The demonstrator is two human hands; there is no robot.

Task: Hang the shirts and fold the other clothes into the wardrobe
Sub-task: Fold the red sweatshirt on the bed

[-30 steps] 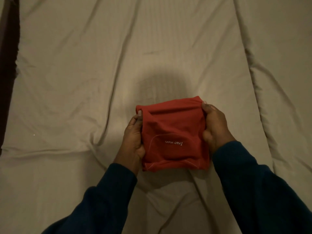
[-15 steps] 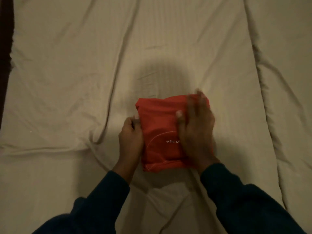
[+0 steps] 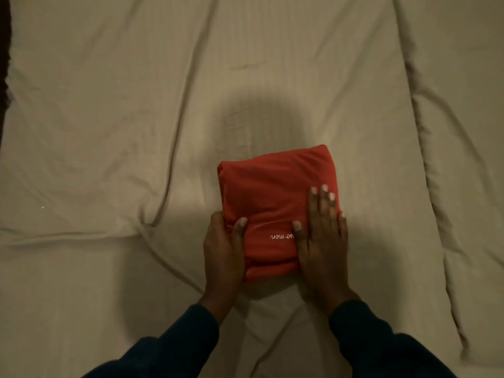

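Note:
A red garment (image 3: 275, 192), folded into a small thick rectangle with white lettering on top, lies on the beige bed sheet (image 3: 109, 132). My left hand (image 3: 225, 249) grips its near left edge, thumb on top and fingers curled under the side. My right hand (image 3: 323, 238) lies flat on the garment's right half, fingers straight and pressing down. Both sleeves are dark blue.
The wrinkled sheet covers the whole bed around the garment. A thicker beige duvet (image 3: 463, 132) lies along the right side. A dark strip (image 3: 4, 64) marks the bed's left edge.
My right hand left the garment's right edge, swept over its top and now presses flat on the right half. My left hand slid down to the near left edge.

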